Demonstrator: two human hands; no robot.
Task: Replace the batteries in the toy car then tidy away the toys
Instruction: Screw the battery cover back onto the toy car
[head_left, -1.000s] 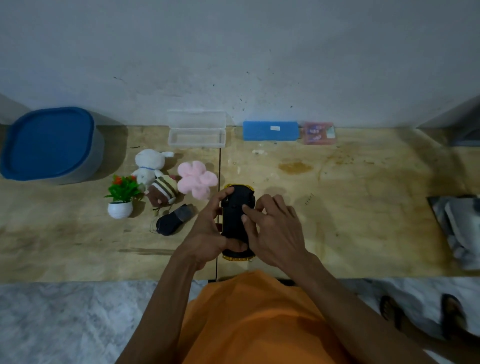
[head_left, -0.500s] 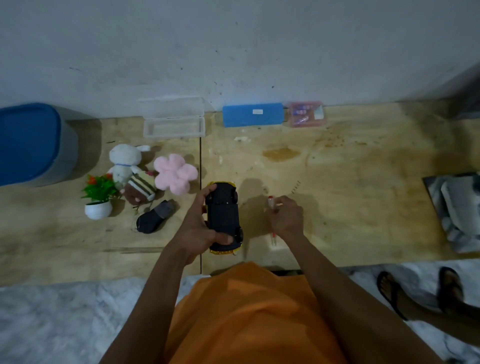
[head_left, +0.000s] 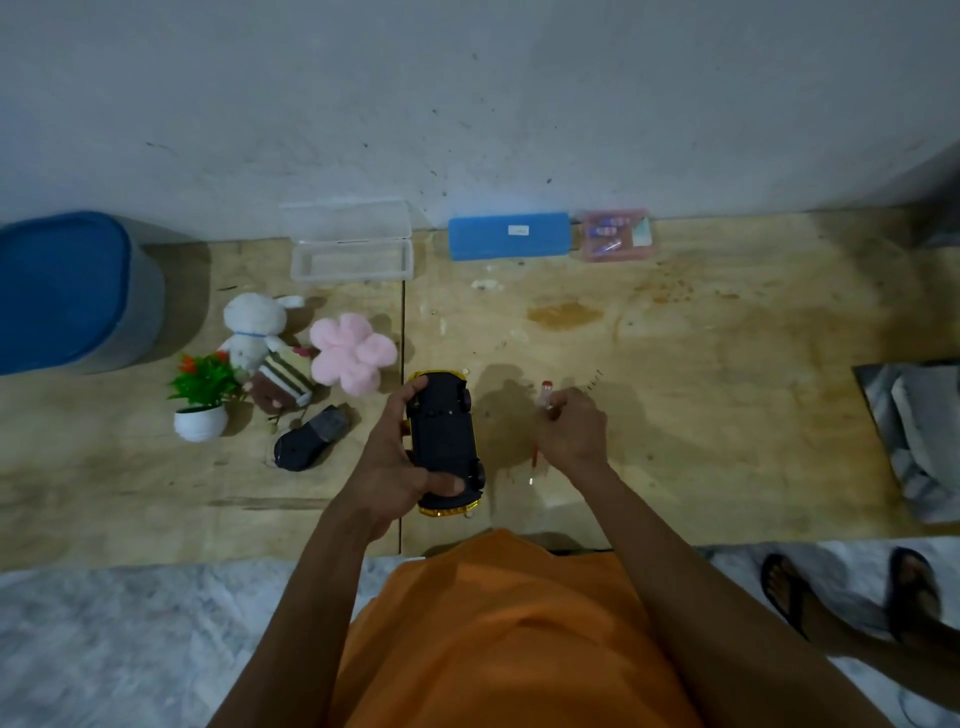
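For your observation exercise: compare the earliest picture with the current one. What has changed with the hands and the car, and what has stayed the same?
The right hand left the car, moved right and now grips a screwdriver on the table. The left hand still holds the upturned car. The plush toys, plant and boxes by the wall have not moved on the table.

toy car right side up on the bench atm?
No: the toy car is held belly-up by the left hand, its black underside and wheels facing the camera, while the right hand grips a screwdriver.
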